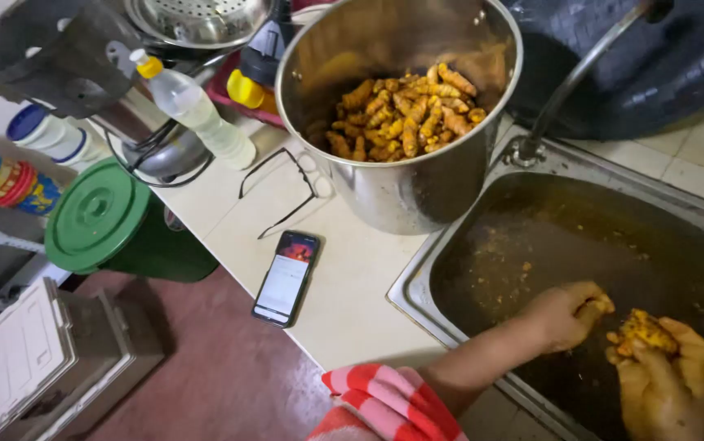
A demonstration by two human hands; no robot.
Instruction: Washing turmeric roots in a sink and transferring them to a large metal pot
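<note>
Two bare hands at the lower right of the frame, left hand [566, 314] and right hand [664, 384], both stained yellow-orange, no gloves, no rings visible. Bare left forearm. Short sleeve [388, 404] at the bottom centre, striped red and white, slightly folded at the edge.

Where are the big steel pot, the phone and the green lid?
steel pot [417, 192], head view, on its outer front wall.
phone [286, 278], head view, middle of its screen.
green lid [97, 214], head view, centre of its top.
</note>
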